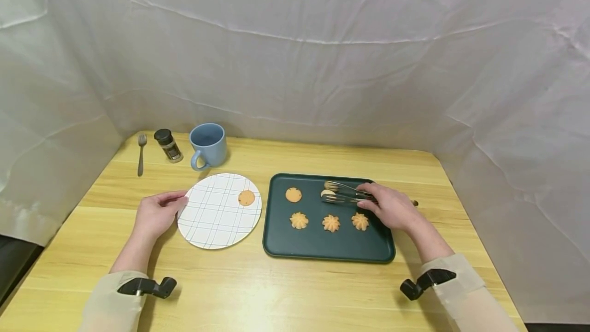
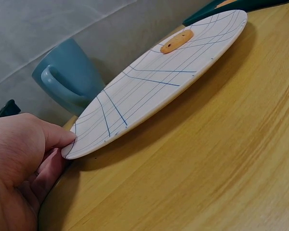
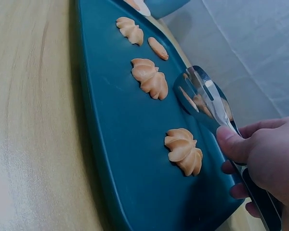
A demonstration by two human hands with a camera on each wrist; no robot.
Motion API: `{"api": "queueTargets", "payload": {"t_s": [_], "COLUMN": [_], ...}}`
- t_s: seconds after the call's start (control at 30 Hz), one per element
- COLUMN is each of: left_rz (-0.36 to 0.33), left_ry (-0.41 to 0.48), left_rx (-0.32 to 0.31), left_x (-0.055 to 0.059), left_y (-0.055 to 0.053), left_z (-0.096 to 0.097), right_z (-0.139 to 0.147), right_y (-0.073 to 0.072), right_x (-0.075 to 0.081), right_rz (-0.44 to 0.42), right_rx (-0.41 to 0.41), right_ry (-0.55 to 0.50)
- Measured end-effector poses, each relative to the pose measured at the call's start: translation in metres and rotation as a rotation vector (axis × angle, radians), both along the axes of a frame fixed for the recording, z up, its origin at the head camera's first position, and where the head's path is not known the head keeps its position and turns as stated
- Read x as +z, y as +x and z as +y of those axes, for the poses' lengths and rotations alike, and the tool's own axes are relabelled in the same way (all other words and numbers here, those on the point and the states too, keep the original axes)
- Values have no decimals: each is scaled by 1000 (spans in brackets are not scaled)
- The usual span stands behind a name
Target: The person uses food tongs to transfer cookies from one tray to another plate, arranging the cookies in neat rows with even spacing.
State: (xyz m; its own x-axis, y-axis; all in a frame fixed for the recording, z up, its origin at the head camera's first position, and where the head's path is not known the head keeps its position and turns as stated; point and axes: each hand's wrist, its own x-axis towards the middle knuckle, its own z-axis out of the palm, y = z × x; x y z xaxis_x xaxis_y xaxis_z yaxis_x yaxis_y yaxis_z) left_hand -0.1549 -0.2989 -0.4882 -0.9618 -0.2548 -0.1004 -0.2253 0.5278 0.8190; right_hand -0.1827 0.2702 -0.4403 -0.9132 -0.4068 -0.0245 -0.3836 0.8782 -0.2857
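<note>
My left hand [image 1: 156,214] pinches the left rim of a white plate [image 1: 212,224] with blue lines, thumb on top and fingers below. On the plate lies a round, flat cookie [image 1: 246,198]. In my right hand [image 1: 392,206] are metal serving tongs [image 3: 212,98], held low over the back of a dark green tray [image 1: 322,251]. A pale cookie [image 1: 327,193] sits between the tong ends, partly covered by them. Three flower-shaped cookies [image 1: 331,223] form a row nearer the front of the tray, and another round cookie [image 1: 293,194] lies at its back left.
Behind the plate stands a blue mug [image 1: 208,146]. Left of it are a spice jar [image 1: 168,145] with a black lid and a small fork [image 1: 141,154]. White cloth [image 1: 295,81] hangs around the back and sides of the wooden table [image 1: 221,291].
</note>
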Motion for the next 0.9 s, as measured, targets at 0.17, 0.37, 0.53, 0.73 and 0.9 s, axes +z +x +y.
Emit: {"api": "queueTargets", "payload": {"t_s": [0.17,0.37,0.53,0.73,0.9], "left_rz": [11,17,11,11,11], "left_ry": [-2,-3,2,12,14], "left_rx": [-3,-4,-3,-5,-4], "left_x": [-1,0,1,0,-1], "left_y": [0,0,1,1,0], "left_z": [0,0,0,0,0], "right_z": [1,0,-3,-11,-23], "right_y": [0,0,-1,-2,-4], "right_x": [0,4,10,20,28], "right_rz": [18,43,49,46,35], "right_rx": [7,13,21,31,41], "right_ry": [-8,-21,-32,-34,-49]}}
